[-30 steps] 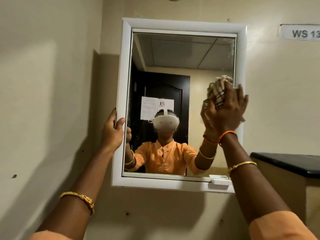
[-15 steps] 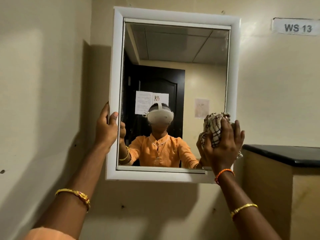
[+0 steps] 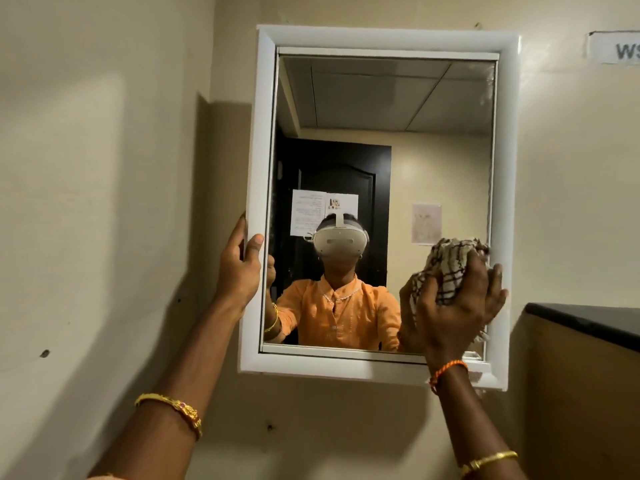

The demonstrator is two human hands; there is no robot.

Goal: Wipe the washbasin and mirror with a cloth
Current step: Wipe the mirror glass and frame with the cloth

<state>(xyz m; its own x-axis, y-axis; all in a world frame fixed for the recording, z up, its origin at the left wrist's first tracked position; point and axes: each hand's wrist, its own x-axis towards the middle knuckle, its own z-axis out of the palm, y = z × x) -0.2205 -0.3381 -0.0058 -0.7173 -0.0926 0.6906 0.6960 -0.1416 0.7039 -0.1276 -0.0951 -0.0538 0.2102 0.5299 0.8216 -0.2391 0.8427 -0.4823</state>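
- The rectangular wall mirror with a thick white frame (image 3: 381,39) hangs on a cream-painted wall (image 3: 104,168).
- The left hand (image 3: 239,268) grips the frame's left edge near its lower part; its thumb lies on the front face of the frame and the other fingers wrap behind the edge.
- The right hand (image 3: 453,306) is raised against the lower right corner of the glass, with the fingers clamped around a bunched beige cloth with a dark check pattern (image 3: 446,268).
- The cloth bulges out above the fingers and a bit of it hangs below the palm; it is pressed on the glass just beside the frame's right inner edge.
- A gold bangle (image 3: 173,408) circles the left forearm; an orange thread band (image 3: 446,370) sits at the right wrist and a second gold bangle (image 3: 488,460) lower on that forearm.
- A black counter top on a tan cabinet (image 3: 588,320) stands to the right of the mirror.
- A white label with dark letters (image 3: 614,48) is stuck on the wall at upper right, cut off by the edge.
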